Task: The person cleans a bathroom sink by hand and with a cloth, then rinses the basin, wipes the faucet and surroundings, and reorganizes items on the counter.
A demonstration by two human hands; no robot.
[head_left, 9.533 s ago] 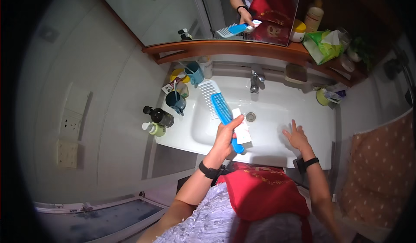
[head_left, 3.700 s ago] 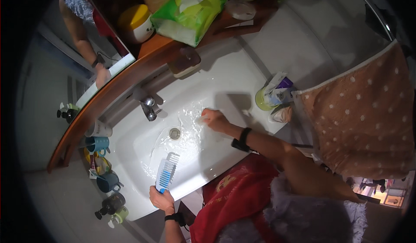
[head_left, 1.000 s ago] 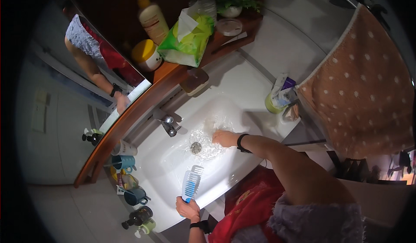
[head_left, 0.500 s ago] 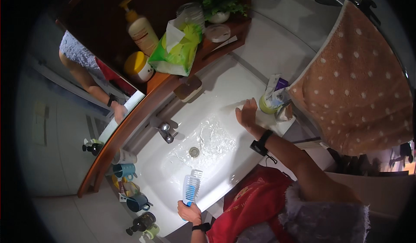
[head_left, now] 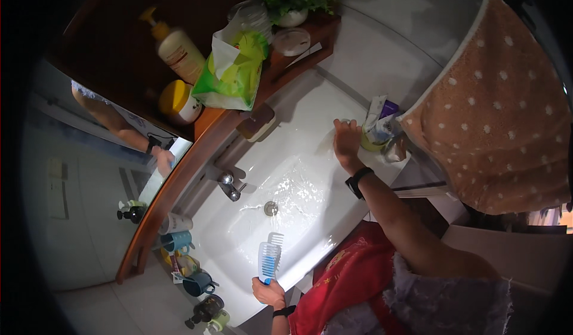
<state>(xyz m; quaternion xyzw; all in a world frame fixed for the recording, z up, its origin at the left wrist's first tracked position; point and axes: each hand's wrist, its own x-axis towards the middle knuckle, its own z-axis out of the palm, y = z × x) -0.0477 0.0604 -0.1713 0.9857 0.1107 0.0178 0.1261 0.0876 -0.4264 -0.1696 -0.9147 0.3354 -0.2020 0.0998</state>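
At the near edge of the white washbasin, my left hand is closed round the handle of a pale hairbrush with rows of blue bristles. The brush head points away from me over the basin, and a toothed shadow lies beside it. My right hand is raised over the basin's right part, its fingers loosely bent and apart, with nothing visible in them. It is just left of a cup of tubes. Water ripples across the basin around the drain, near the chrome tap.
A wooden shelf bears a pump bottle, a yellow-lidded jar, a green tissue pack and a plant. Mugs and bottles line the left rim. A spotted towel hangs right. A soap dish sits behind.
My right hand has lifted slightly away from me, toward the far side, and its fingers have drawn closer together. The left hand still holds the hairbrush. The whole view has shifted a little.
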